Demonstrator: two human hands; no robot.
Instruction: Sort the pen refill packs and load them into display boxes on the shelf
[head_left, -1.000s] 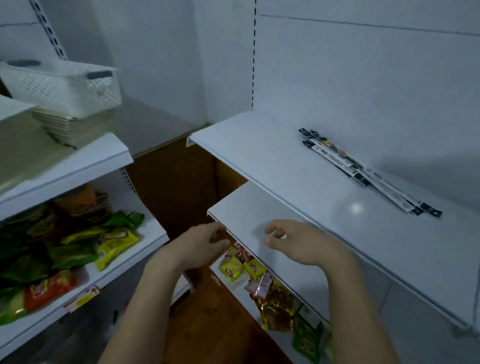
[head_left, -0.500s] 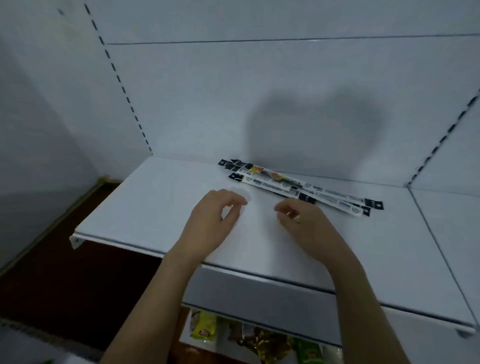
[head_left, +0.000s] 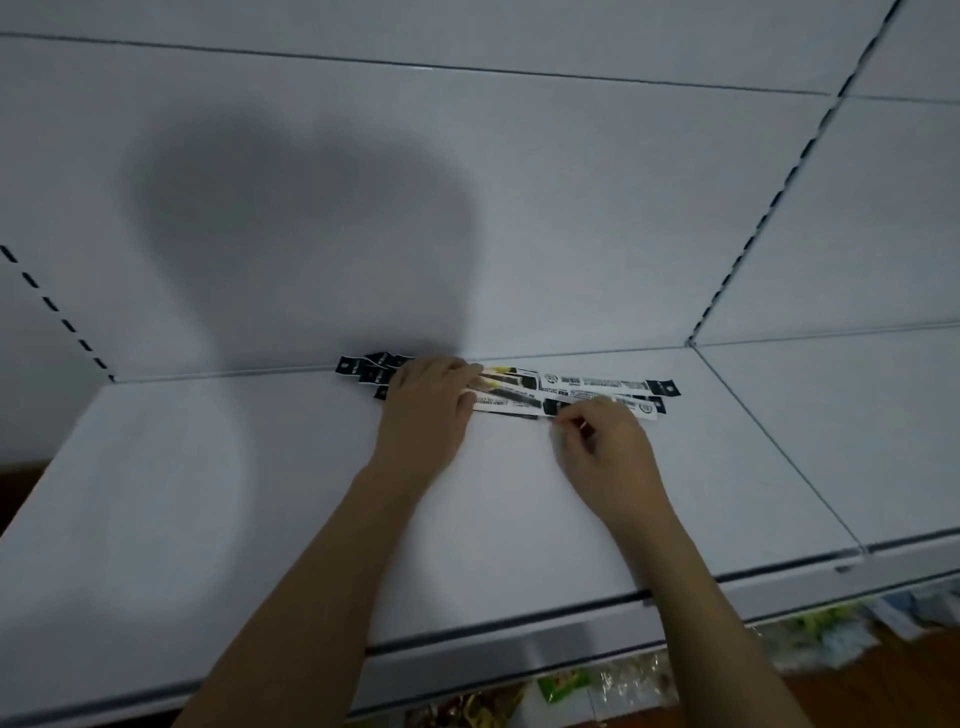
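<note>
— Where do the pen refill packs (head_left: 582, 389) lie?
— Along the shelf's (head_left: 208, 493) back edge, fanned together.
— And the hands?
— Left hand (head_left: 428, 410) rests flat-fingered on the packs; right hand (head_left: 605, 441) has curled fingers pinching the nearest pack's edge.

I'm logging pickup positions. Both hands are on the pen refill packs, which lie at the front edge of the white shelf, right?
Not quite. The head view shows the pen refill packs at the back of the white shelf, against the rear panel, not at its front edge. The left hand and right hand are on them.

Bare forearms, no sleeves visible
</note>
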